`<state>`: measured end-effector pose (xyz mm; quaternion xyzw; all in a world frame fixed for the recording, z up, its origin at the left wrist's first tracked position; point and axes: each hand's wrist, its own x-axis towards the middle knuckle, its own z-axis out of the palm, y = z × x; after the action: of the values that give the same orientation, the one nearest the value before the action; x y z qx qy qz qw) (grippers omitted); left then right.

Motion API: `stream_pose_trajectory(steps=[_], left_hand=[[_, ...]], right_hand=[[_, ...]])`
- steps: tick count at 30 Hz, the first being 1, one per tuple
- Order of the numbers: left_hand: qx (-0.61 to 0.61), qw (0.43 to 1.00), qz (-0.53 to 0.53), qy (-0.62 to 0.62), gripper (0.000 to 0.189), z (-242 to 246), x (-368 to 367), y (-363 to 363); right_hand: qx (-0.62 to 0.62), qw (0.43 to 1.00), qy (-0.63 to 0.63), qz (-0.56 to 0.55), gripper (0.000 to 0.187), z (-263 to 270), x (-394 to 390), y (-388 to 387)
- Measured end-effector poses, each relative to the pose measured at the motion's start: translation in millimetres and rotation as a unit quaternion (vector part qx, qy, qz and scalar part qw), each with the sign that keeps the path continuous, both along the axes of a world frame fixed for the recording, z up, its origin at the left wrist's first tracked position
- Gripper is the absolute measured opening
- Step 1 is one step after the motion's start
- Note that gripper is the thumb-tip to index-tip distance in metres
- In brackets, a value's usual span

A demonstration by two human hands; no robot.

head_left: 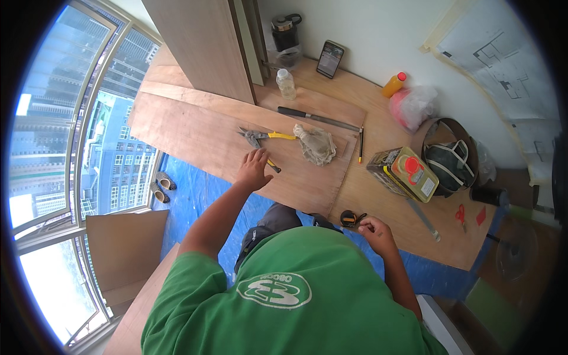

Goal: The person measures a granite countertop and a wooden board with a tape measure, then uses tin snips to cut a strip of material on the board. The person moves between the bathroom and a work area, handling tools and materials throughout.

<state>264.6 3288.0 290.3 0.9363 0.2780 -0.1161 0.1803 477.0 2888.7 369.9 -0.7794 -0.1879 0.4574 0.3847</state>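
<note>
My left hand [255, 169] rests palm down at the front of a plywood sheet [208, 128], thumb apart. Its fingertips lie over one handle of a pair of yellow-handled aviation snips [266, 136], with no clear grip. My right hand [376, 235] is at the table's front edge, fingers curled. By its fingertips is the wrist strap of a black and orange tape measure [349, 218]; whether they hold it is unclear. Right of the snips lies a crumpled whitish cloth or glove [316, 145]. A black-handled file [328, 120] and a pencil [361, 144] lie beyond.
A metal can [401, 174] with a red cap, a metal ruler [424, 220] and red scissors [460, 215] sit at right. Farther back stand a clear bottle [286, 85], a propped phone [330, 60] and an orange bottle [392, 86]. An upright wood panel [204, 44] rises at back left.
</note>
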Motion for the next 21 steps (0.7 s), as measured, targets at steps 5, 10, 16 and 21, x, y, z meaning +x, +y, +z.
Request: stream_pose_trajectory(steps=[5, 10, 16, 21], left_hand=[[0.054, 0.972, -0.193, 0.119, 0.114, -14.2, 42.2, 44.8], [0.051, 0.961, -0.255, 0.091, 0.12, -42.8, 49.4, 69.5], [0.013, 0.958, -0.283, 0.053, 0.124, -22.2, 59.1, 88.0], [-0.069, 0.968, -0.24, -0.001, 0.122, 1.6, 49.2, 109.8]], right_hand=[[-0.057, 0.997, -0.049, -0.035, 0.021, 2.2, -19.2, 21.3], [-0.082, 0.992, -0.057, -0.071, 0.027, 16.0, -57.0, 55.6], [-0.09, 0.989, -0.061, -0.103, 0.034, 23.5, -93.9, 82.5], [-0.102, 0.986, -0.088, -0.097, 0.033, 37.1, -100.0, 98.8]])
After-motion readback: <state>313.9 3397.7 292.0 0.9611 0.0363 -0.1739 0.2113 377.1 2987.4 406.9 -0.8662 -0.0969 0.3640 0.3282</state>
